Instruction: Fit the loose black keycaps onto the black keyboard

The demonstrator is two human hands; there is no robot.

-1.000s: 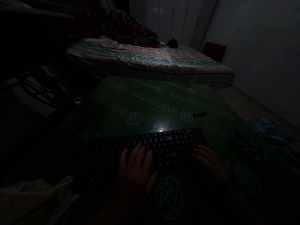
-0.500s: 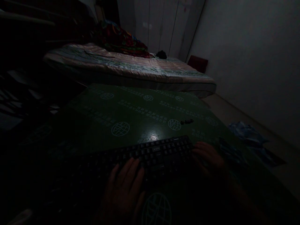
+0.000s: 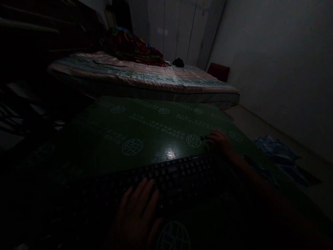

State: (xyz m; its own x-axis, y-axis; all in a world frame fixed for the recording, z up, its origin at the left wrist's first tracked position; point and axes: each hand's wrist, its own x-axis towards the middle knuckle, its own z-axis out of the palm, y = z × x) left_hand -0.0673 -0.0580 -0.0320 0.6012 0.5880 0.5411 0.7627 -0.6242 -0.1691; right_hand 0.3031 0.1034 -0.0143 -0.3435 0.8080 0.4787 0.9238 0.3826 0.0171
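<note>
A black keyboard (image 3: 179, 175) lies slantwise on a green board tabletop (image 3: 145, 125). My left hand (image 3: 137, 211) rests over its middle front with the fingers stretched out, holding nothing. Beyond the keyboard's right end, my right hand (image 3: 220, 140) reaches forward, its fingers bent down on a small dark object (image 3: 203, 138). That object's right part is covered by the fingers, and its kind is too dim to tell. Deep shadow hides the keyboard's left end.
Past the table's far edge stands a bed with a striped mattress (image 3: 145, 74) and a red patterned blanket (image 3: 135, 47). A bluish crumpled plastic or cloth (image 3: 275, 147) lies on the floor at right. Dark cloth-like material (image 3: 260, 170) is near the table's right edge.
My right hand has left the keyboard's right end and moved forward to the small dark object, covering part of it. My left hand has stayed on the keyboard.
</note>
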